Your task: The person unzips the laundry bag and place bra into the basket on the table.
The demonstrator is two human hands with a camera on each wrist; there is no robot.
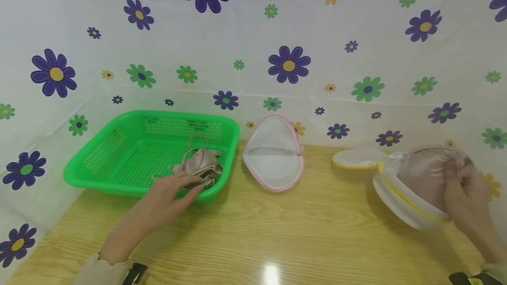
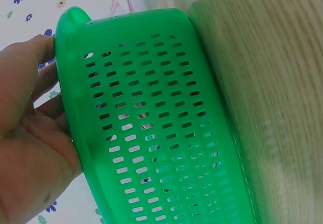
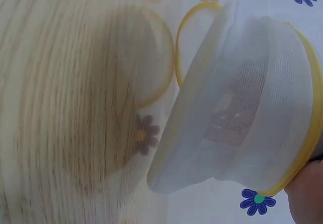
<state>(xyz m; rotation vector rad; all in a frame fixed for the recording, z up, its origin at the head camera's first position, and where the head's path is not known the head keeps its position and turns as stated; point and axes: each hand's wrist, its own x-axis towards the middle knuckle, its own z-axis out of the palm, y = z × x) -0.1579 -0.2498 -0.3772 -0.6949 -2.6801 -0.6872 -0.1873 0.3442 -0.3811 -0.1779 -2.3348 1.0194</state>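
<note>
A mauve satin bra (image 1: 425,173) sits partly inside a white mesh laundry bag (image 1: 412,206) with a yellow zip edge. My right hand (image 1: 467,192) grips the bra at its right side, the thumb on top of the satin. The bag's round flap (image 1: 356,157) hangs out to the left, and the bag is tilted. My left hand (image 1: 174,195) reaches over the near rim of the green basket (image 1: 79,175), its fingers lying loosely at a crumpled satin garment with thin straps (image 1: 202,162). In the left wrist view the fingertips are hidden behind the rim.
Between the basket and the yellow-edged bag lies a second mesh bag (image 1: 273,168) with pink trim, against the back. A flower-print cloth (image 1: 245,34) hangs behind the wooden table (image 1: 277,228).
</note>
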